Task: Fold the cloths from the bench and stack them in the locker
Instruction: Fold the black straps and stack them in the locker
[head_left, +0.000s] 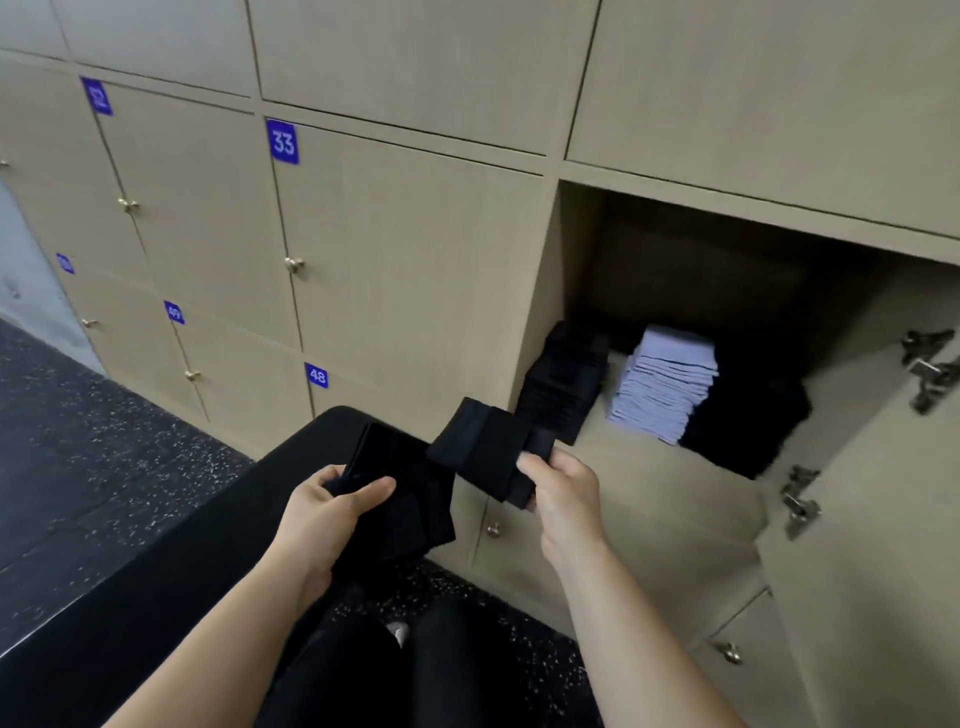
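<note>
Pale wooden lockers (415, 249) line the wall above a speckled dark floor (78, 441). Black on black hides much: you cannot tell where the second black cloth (405, 499) ends against the black bench (156, 545), nor count its folds. Your right hand (563, 499) holds a folded black cloth (485, 441) in the air just before the open locker (649, 467), fingers curled round its near end. Your left hand (322, 504) grips the second cloth over the bench's end, thumb across it. Inside the locker there is a black stack (563, 384) at left and a pale blue stack (665, 384) beside it — then a dark heap (748, 426) whose shape is lost in shadow. The open door (872, 519), cut off by the frame, stands at right.
</note>
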